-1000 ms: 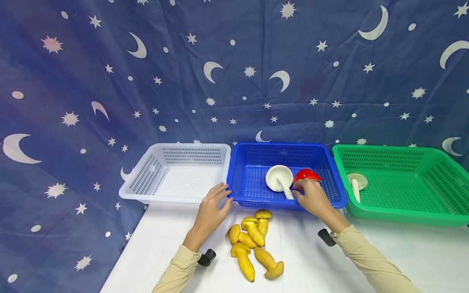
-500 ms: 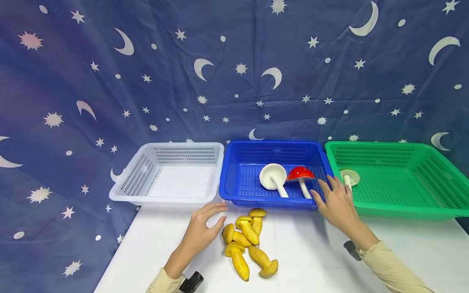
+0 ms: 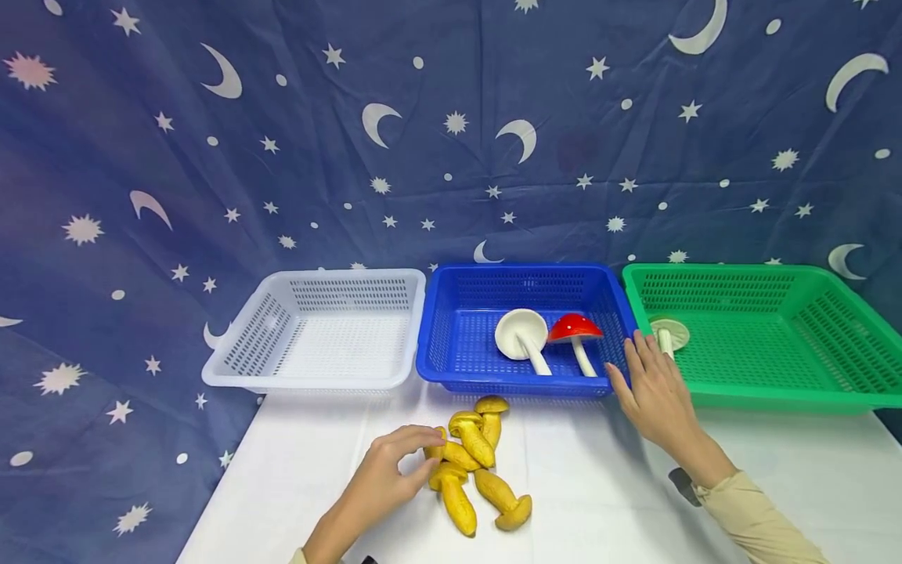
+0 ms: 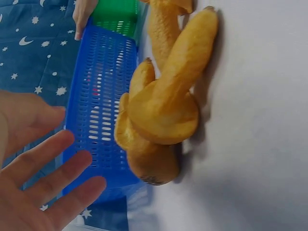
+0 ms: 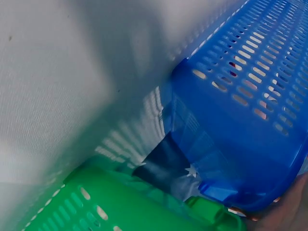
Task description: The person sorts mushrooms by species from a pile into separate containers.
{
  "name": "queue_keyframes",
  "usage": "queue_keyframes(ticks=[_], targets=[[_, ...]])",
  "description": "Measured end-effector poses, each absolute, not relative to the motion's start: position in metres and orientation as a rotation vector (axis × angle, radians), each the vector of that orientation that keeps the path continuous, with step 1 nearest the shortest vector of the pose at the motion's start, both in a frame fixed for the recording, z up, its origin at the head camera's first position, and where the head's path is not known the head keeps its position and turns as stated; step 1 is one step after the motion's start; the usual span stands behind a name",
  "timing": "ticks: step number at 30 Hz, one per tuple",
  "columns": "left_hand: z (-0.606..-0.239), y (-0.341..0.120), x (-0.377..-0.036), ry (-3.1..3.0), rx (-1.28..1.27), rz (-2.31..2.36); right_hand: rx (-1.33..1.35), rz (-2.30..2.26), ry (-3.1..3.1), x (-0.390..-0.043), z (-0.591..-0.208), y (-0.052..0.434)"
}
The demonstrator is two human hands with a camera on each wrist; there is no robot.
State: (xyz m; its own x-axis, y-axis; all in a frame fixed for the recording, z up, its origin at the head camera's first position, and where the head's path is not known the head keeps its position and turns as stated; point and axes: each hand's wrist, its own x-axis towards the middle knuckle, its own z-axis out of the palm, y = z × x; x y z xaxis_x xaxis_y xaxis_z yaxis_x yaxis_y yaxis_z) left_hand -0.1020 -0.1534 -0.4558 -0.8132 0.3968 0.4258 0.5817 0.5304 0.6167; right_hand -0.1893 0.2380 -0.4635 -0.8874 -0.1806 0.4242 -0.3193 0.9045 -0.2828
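Lowered onto the yellow mushrooms [image 3: 474, 468], left hand [image 3: 384, 479] fingers [image 3: 416, 435] curl loosely, touching, gripping nothing

- Lower centre of head view: yellow mushrooms [image 3: 474, 468] piled on white table [image 3: 599, 501]; left hand [image 3: 390, 478] sits against the pile's left edge.
- Bare table lower left and lower right of the pile; open passage there.
- Mid-frame: white basket [image 3: 247, 368], blue basket [image 3: 433, 356], green basket [image 3: 775, 399] stand side by side, walling off the far table edge.
- Right hand [image 3: 655, 392] lies across the narrow gap between blue and green baskets.
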Motion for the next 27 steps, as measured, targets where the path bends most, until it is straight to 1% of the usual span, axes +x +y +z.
queue_keyframes(ticks=[14,27], targets=[[-0.471,-0.15,-0.096,-2.829,-0.896,-1.228,0.4,0.456,-2.671,-0.188,-0.465,0.241],[-0.475,-0.154,-0.093,-2.969,-0.854,-1.336,0.384,0.443,-2.64,-0.189,-0.467,0.241]])
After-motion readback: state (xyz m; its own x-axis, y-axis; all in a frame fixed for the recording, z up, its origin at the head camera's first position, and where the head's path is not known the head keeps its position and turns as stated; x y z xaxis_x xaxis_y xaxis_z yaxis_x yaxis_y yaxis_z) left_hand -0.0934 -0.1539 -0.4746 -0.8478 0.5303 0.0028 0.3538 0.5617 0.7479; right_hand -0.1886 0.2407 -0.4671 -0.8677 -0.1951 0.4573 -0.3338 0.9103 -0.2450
